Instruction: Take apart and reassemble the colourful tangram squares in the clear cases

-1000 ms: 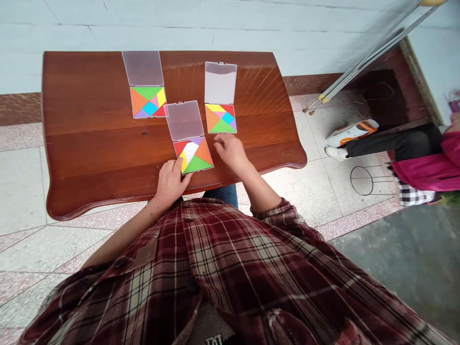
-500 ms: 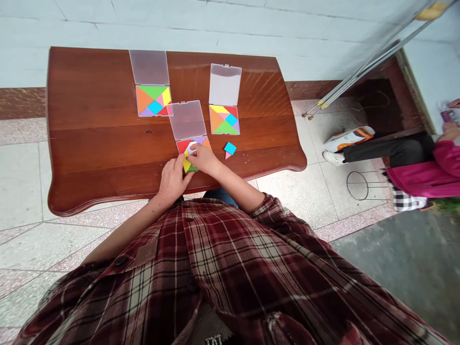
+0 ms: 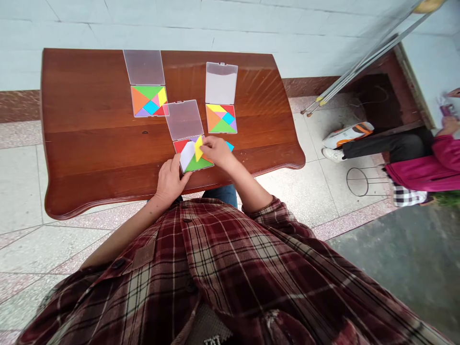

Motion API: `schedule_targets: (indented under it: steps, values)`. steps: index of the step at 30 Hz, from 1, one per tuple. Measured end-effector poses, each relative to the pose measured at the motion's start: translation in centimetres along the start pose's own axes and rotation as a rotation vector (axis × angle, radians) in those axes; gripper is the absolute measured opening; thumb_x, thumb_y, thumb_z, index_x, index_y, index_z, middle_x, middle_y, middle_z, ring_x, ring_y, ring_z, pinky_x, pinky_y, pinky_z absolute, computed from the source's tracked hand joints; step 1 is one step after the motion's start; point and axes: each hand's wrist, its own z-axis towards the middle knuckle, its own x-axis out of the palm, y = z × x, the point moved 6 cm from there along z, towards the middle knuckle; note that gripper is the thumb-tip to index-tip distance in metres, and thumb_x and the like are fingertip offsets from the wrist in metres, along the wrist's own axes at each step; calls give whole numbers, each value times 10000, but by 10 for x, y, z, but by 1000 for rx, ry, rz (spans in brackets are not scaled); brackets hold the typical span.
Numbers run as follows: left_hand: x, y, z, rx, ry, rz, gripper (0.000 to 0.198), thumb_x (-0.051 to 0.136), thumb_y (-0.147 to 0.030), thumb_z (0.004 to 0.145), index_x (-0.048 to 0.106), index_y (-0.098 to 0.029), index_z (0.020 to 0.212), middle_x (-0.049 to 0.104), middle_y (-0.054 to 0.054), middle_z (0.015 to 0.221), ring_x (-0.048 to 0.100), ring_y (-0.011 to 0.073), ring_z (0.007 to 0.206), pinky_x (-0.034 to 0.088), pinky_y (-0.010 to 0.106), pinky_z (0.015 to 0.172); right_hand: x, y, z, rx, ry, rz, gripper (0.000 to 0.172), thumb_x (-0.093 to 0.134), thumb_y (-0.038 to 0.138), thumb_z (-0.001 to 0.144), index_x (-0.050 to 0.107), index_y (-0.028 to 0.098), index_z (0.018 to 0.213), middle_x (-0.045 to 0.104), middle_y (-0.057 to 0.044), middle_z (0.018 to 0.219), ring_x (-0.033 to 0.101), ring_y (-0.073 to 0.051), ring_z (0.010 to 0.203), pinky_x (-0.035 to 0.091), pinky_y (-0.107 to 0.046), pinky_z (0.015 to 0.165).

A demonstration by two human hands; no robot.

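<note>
My right hand [image 3: 218, 152] pinches a yellow tangram parallelogram [image 3: 198, 149] above the nearest tangram case. My left hand [image 3: 169, 181] grips that case at its left and lower edges. The nearest case has its clear lid [image 3: 184, 120] swung back. In its tray lie a red piece [image 3: 179, 145], a green triangle [image 3: 197, 164], and purple and orange pieces partly covered by my right hand. A pale bare patch [image 3: 187, 155] of the tray shows at the left. Just past my right hand, a blue square [image 3: 229, 145] peeks out on the table.
Two other open cases hold pieces: a left tangram case [image 3: 149, 100] and a right tangram case [image 3: 222, 119]. They lie farther back on the brown wooden table [image 3: 89, 143]. At right, a seated person [image 3: 420, 167] is beside a wire stand [image 3: 357, 182], and crutches [image 3: 354, 74] lean nearby.
My right hand has lifted the yellow parallelogram out of the tray and moved right. A bare patch now shows where it lay. My left hand stays at the case's edge.
</note>
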Motion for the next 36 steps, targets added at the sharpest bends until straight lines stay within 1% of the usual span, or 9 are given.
schedule_targets:
  steps: [4,6,11,14,17,20,25,29,36]
  values:
    - [0,-1,1,-3,22,14,504,597,-387,869,476,-132,1287,631,133,1039,592,306,983,470,425,900,-56,-43,-11,142,-134,71,48,557,196,770,556,179,725,572,24,670,517,-115,589,435,-258,617]
    - [-1,-1,1,4,15,12,495,591,-379,869,476,-135,1284,631,133,1041,590,307,983,469,430,901,-72,-61,-17,214,-157,68,49,566,184,774,562,174,726,564,26,649,497,-104,552,426,-253,592]
    - [-1,-1,0,12,-1,5,492,576,-383,873,479,-131,1284,628,143,1042,584,312,984,461,439,900,-86,-88,-20,288,-187,-41,25,573,179,799,579,170,776,577,19,645,519,-121,556,441,-277,623]
    - [0,0,-1,15,-2,28,509,582,-385,873,487,-114,1294,626,145,1036,580,308,974,459,431,897,-90,-82,-18,263,-251,-225,39,575,166,806,604,168,832,650,-34,782,600,-175,718,476,-327,743]
    - [0,0,-1,44,-19,66,499,579,-390,878,520,-105,1283,620,147,1030,573,304,961,458,424,885,-80,-51,-18,137,-276,-357,128,535,155,848,630,160,934,687,-83,948,630,-215,895,478,-354,843]
    - [0,-1,0,83,-14,92,374,564,-388,886,610,-131,1154,609,134,1007,565,289,935,457,410,857,-44,-12,-17,4,-108,-428,159,553,213,900,636,152,1020,685,-98,1046,633,-232,982,479,-354,883]
    - [-1,-4,1,98,18,94,293,559,-374,891,665,-141,1033,595,122,983,554,271,926,457,393,849,3,16,-9,137,-4,-639,499,643,403,899,543,72,1257,594,-215,1252,614,-324,1092,491,-408,885]
    - [-1,-6,1,91,19,87,289,566,-364,891,670,-133,1030,593,125,984,552,273,934,462,397,852,12,24,-2,122,-19,-710,596,670,426,887,490,57,1319,551,-230,1316,575,-331,1176,470,-407,958]
    - [1,-6,-1,113,7,74,291,560,-358,897,663,-130,1047,587,124,981,547,268,932,464,396,853,7,27,12,91,21,-766,422,609,354,933,542,89,1253,582,-185,1264,561,-301,1191,471,-389,966]
